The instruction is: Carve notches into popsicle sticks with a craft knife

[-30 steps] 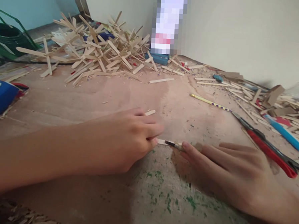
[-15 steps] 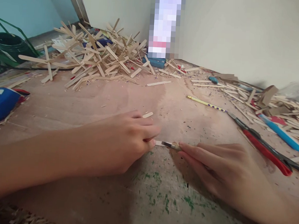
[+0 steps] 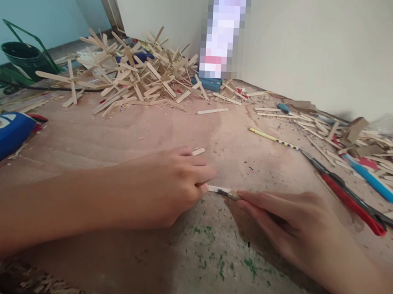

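My left hand (image 3: 168,187) lies curled on the wooden board, its fingertips pressing down one end of a small flat wooden stick (image 3: 218,190). My right hand (image 3: 288,222) comes in from the right with fingers closed around a thin cutting tool (image 3: 231,194), whose dark tip rests on the stick. A short stick piece (image 3: 198,151) lies just beyond my left knuckles.
A big heap of wooden sticks (image 3: 134,75) fills the back left. A yellow pencil (image 3: 274,139), red-handled cutter (image 3: 348,196) and blue pen (image 3: 371,180) lie at right among scraps. A blue object (image 3: 4,132) sits at left, a green can (image 3: 25,57) behind it.
Both hands have stayed on the small stick. My right hand's fingers have drawn closer together around the tool, and the view has shifted slightly.
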`<state>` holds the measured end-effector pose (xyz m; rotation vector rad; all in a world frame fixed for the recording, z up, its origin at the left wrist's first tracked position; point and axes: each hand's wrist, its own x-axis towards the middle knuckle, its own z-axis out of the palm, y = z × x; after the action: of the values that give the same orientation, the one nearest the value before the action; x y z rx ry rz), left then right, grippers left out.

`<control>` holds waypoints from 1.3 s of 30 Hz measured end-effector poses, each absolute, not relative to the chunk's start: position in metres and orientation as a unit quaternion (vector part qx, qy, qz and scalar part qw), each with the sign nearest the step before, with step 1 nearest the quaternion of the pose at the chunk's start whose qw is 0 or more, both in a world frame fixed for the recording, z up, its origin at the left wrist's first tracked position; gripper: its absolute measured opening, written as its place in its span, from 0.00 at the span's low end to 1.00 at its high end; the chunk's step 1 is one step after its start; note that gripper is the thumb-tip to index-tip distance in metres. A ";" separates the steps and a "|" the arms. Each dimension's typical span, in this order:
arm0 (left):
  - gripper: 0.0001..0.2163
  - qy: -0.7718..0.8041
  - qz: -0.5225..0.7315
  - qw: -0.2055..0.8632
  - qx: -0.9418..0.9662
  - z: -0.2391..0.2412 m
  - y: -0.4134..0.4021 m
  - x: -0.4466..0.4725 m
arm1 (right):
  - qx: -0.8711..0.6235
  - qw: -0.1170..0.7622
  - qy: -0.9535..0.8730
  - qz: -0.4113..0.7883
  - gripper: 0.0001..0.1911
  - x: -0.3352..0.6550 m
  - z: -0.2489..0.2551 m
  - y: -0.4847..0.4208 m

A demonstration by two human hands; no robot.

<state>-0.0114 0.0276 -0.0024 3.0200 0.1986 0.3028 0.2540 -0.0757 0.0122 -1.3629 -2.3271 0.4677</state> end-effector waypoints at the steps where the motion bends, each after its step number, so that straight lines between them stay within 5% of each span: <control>1: 0.05 0.066 0.103 0.050 0.991 -0.002 0.028 -0.012 | -0.489 0.200 -0.833 0.167 0.15 0.255 0.012 -0.076; 16: 0.05 0.065 0.088 0.066 0.992 -0.001 0.029 -0.012 | -0.423 0.215 -0.852 0.222 0.08 0.276 0.001 -0.052; 24: 0.05 0.066 0.098 0.062 0.991 -0.004 0.029 -0.011 | -0.351 0.218 -0.905 0.101 0.09 0.278 -0.004 -0.050; 30: 0.07 0.068 0.103 0.062 0.990 -0.003 0.029 -0.012 | -0.405 0.232 -0.858 0.216 0.09 0.275 0.000 -0.050; 39: 0.05 0.067 0.093 0.069 0.991 -0.002 0.029 -0.013 | -0.427 0.231 -0.846 0.218 0.07 0.276 0.002 -0.051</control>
<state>-0.0125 0.0292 -0.0019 2.9830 0.2027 0.2803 0.2764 -0.0508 0.0020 -1.1743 -2.3273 0.6000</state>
